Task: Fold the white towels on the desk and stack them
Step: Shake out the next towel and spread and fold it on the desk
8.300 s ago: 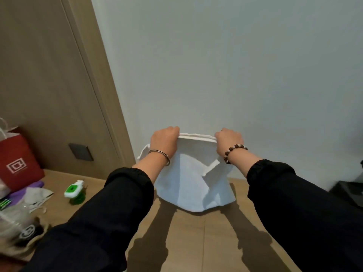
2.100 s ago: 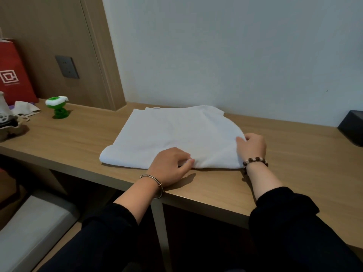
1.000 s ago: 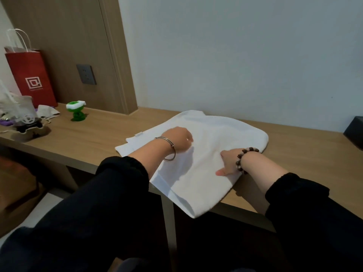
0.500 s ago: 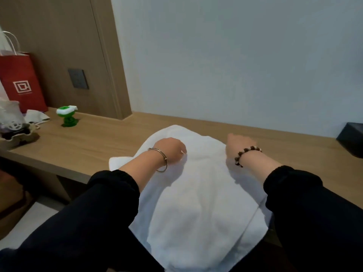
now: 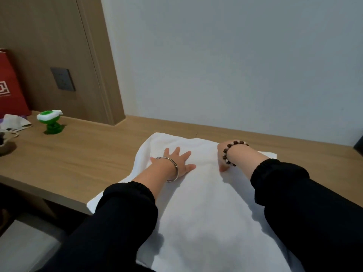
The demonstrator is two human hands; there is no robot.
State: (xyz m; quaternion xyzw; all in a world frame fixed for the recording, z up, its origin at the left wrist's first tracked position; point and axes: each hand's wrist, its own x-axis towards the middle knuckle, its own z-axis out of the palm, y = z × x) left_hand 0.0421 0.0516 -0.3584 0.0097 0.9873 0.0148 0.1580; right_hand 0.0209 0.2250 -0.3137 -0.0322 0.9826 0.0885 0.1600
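- Hanging off the near edge is the main risk. The white towel lies across the desk, right of centre. Its far end is flat on the wood and its near end drapes over the edge toward the person.
- Much of the cloth looks unsupported, so I judge its weight could drag the towel off if both hands lift at once.
- Left hand lies palm down on the towel's far-left part, fingers straight and spread. It presses and grips nothing.
- Right hand is on the far-right part, mostly hidden behind its own wrist. The thumb tip touches the cloth and the fingers are out of sight, so I cannot tell if it pinches or only presses.
- A corner pokes out at far right, so the edges look misaligned. Smoothing may push ripples across and skew the next fold.
- Black sleeves rest on the cloth, so pulling the arms back could tug it nearer.
- Towel: soft, matte, thick-looking and limp, with a rounded far-left corner and faint creases.
- Desk: smooth wood-grain top, probably slippery, with a straight near edge.
- Metal bangle is a thin hard ring. The bead bracelet has round brown and pale beads. Either could snag the fabric.
- Far left, well apart from the towel, are a green-and-white plastic piece, a red paper bag and a grey wall socket.
- Only one towel shows, and no stack is in view.
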